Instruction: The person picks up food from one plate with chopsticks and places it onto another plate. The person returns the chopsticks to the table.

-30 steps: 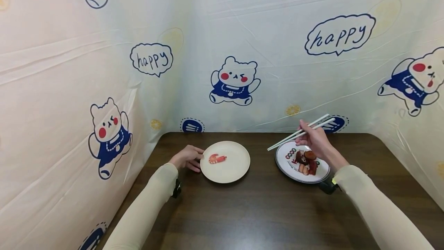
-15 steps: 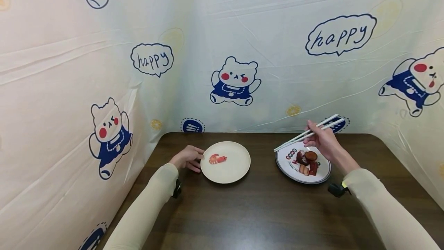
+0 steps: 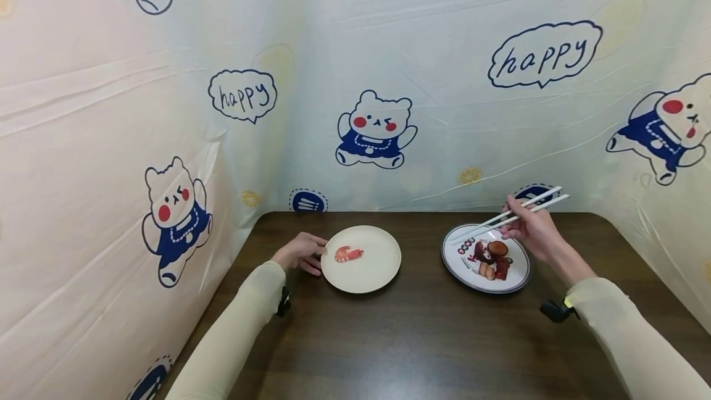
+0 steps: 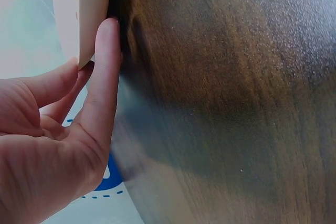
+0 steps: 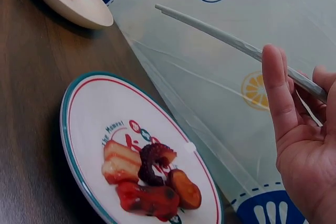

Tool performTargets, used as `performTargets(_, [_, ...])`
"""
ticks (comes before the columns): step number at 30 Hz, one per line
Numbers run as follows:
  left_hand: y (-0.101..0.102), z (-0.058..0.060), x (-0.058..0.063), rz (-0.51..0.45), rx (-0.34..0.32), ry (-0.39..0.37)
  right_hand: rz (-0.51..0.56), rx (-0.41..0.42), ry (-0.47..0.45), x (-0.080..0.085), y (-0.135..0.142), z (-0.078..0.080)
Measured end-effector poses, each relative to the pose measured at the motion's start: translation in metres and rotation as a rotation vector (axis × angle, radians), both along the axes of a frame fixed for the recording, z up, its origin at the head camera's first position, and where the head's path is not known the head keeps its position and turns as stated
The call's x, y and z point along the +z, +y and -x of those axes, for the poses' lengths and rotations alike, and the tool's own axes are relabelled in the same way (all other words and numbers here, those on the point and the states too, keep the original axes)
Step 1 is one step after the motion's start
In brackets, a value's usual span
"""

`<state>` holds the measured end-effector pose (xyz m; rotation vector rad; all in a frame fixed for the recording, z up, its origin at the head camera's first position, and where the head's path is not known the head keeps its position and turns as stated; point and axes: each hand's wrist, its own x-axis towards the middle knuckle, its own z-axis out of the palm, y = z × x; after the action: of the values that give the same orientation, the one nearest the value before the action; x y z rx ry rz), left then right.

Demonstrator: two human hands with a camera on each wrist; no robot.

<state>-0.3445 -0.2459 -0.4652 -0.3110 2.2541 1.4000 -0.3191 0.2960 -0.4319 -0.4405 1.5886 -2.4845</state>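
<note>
My left hand [image 3: 302, 253] is at the left edge of a cream plate [image 3: 380, 261]. In the left wrist view its thumb [image 4: 58, 82] lies on the rim, with fingers underneath, so the edge is pinched. A shrimp [image 3: 348, 254] lies on that plate. My right hand [image 3: 534, 227] grips a pair of pale chopsticks [image 3: 528, 205], their tips together above a white plate [image 3: 466, 267] with a dark rim. Nothing is between the tips. Several pieces of food [image 5: 149, 200] sit on that plate: a dark curled piece, a brownish oval, a red piece and a pale striped one.
Both plates stand toward the back of a dark wooden table [image 3: 389, 338], with a gap between them. A cloth printed with bears [image 3: 378, 128] hangs behind and along the sides.
My right hand has shifted right and slightly down with the chopsticks, whose tips now lie over the white plate instead of at its left edge. The left hand and both plates stay put.
</note>
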Motion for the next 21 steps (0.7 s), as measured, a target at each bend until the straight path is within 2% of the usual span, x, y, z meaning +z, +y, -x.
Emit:
performTargets(6, [-0.001,-0.001,0.0,0.005,-0.003,0.012,-0.009,-0.023,-0.005,-0.003,0.008,-0.002])
performTargets(16, [0.0,0.0,0.001,0.002,0.007,0.001,0.007,-0.123,-0.004,-0.013,0.022,-0.006])
performTargets(21, [0.001,0.0,0.0,0.004,0.007,-0.001,-0.039,-0.151,0.004,-0.018,0.028,-0.009])
